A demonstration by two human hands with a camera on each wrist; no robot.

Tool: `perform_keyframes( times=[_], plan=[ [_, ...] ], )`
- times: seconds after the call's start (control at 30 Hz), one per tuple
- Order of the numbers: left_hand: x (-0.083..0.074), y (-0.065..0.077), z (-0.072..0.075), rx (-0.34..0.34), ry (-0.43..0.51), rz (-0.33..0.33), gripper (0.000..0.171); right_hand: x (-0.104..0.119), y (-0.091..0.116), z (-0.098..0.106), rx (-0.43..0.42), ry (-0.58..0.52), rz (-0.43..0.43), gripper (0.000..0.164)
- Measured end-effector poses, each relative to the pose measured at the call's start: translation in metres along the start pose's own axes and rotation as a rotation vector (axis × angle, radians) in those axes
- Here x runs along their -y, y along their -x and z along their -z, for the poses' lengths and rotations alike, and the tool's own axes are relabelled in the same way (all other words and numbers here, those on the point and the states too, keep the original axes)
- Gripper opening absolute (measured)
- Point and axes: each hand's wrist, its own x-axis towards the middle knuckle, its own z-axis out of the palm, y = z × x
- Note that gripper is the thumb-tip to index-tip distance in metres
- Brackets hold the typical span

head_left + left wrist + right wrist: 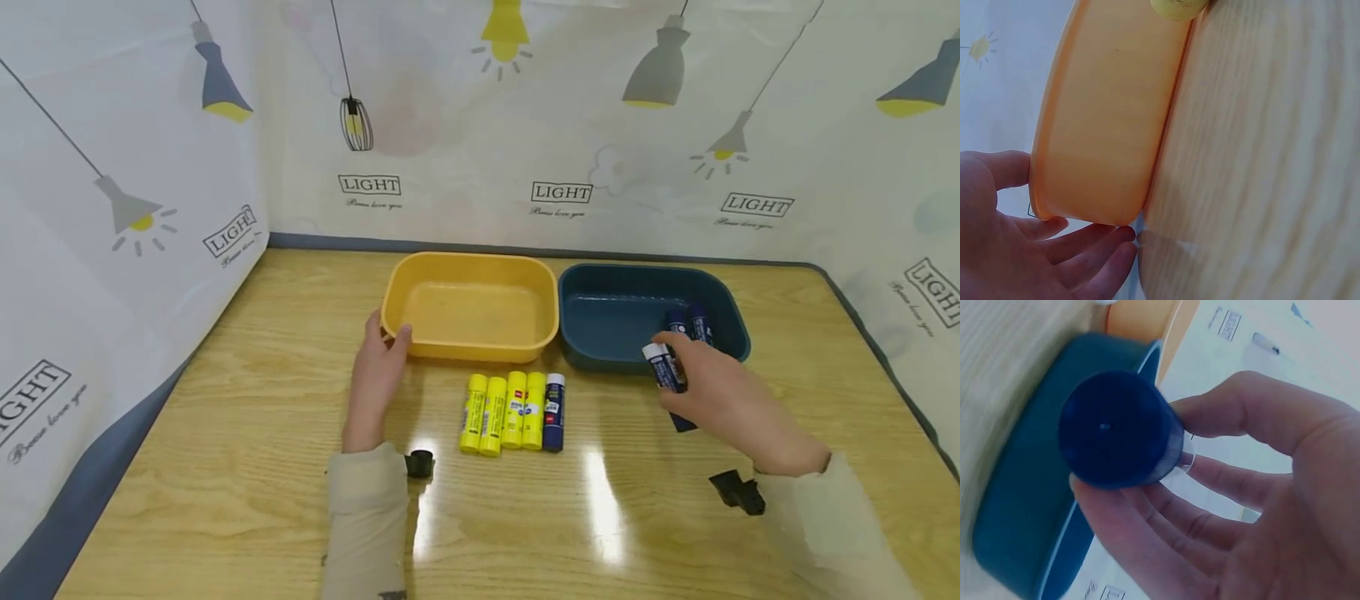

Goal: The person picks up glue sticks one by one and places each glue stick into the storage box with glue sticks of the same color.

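Note:
My right hand (720,400) pinches a dark blue glue stick (662,367) with a white cap, tilted, just over the front rim of the dark blue bin (600,360). The right wrist view looks onto the round blue base of that glue stick (1107,431). Inside the blue bin lie two more blue glue sticks (701,321), partly hidden by the hand. My left hand (377,367) holds the front left corner of the yellow bin (472,352). In the left wrist view its thumb touches the rim and the fingers lie along the yellow bin's end wall (1097,156).
Several yellow glue sticks (492,417) lie side by side in front of the yellow bin, with one blue glue stick (553,412) at the row's right end. The bins stand side by side near the printed backdrop (465,167) behind the wooden table (247,400).

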Motion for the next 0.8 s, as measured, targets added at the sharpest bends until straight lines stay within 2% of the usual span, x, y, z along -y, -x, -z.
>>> perform_keyframes(
  times=[0.17, 0.33, 0.6, 0.8],
  plan=[
    [0.000, -0.001, 0.000, -0.001, 0.000, -0.004, 0.065, -0.017, -0.003, 0.017, 0.004, 0.028, -0.015, 0.063],
    [0.001, -0.001, 0.000, 0.007, 0.009, 0.007, 0.064, -0.032, -0.012, 0.035, 0.046, 0.051, -0.038, 0.063],
    [0.001, -0.002, 0.001, 0.010, 0.012, 0.010, 0.065, -0.051, -0.040, 0.056, 0.135, 0.121, -0.067, 0.062],
    [0.002, -0.002, 0.002, 0.011, 0.014, 0.006, 0.065, -0.066, -0.061, 0.065, 0.184, 0.152, -0.049, 0.062]
  ],
)
